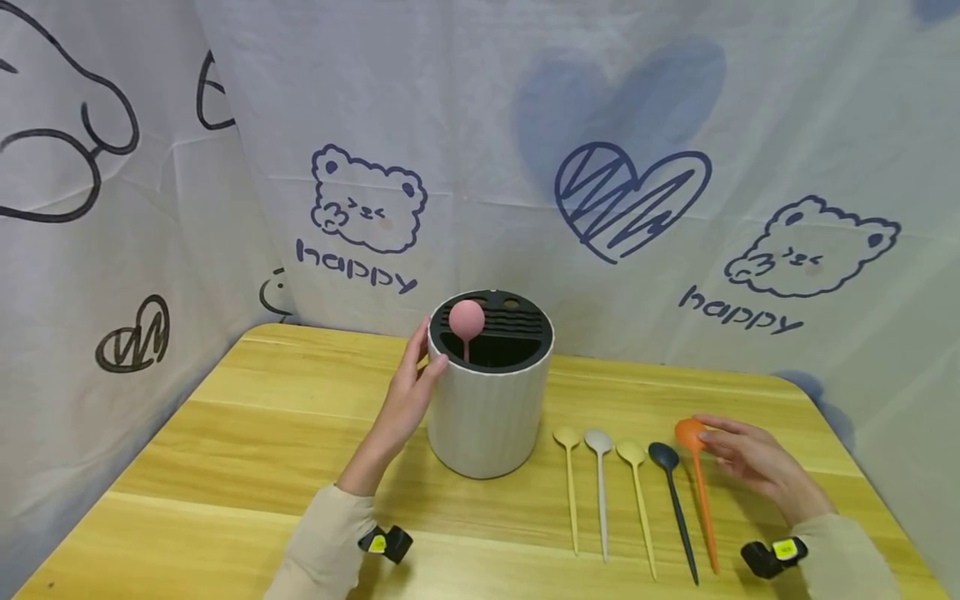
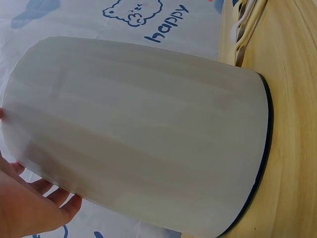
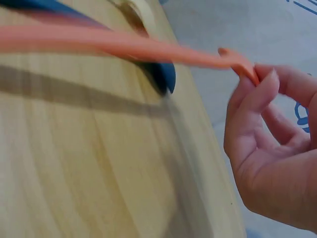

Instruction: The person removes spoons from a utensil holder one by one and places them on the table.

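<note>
A white ribbed utensil holder (image 1: 486,425) with a black slotted top stands upright on the table. A pink spoon (image 1: 467,319) stands in its front opening, bowl up. My left hand (image 1: 408,392) holds the holder's upper left side, thumb near the rim. In the left wrist view the holder's pale wall (image 2: 143,134) fills most of the picture, and some fingertips are hidden behind it. On the right, my right hand (image 1: 750,454) pinches an orange spoon (image 1: 699,479) by its bowl between thumb and fingers. The right wrist view shows its handle (image 3: 124,42) extending left over the table.
Left of the orange spoon lie several more in a row: a dark blue spoon (image 1: 675,492), a yellow spoon (image 1: 637,487), a pale grey spoon (image 1: 601,475) and another yellow spoon (image 1: 568,467). A printed white cloth (image 1: 480,167) hangs behind the wooden table (image 1: 247,433).
</note>
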`<action>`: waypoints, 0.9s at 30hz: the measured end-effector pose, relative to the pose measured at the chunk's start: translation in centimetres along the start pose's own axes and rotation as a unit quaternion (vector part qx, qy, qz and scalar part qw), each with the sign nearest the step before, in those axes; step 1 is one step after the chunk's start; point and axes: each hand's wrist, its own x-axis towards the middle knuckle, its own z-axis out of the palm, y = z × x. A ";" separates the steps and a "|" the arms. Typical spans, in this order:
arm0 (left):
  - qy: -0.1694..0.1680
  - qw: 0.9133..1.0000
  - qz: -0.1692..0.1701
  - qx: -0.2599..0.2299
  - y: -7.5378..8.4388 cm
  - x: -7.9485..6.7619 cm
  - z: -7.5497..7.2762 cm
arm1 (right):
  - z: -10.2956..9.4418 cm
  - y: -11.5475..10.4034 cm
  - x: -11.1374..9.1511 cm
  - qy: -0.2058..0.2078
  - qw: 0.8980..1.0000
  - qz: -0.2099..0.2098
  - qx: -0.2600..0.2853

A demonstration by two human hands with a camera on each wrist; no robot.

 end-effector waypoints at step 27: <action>0.000 1.000 -0.001 0.002 0.0 -0.1 0.0 | -2.2 2.0 0.1 -0.006 0.998 0.064 -0.016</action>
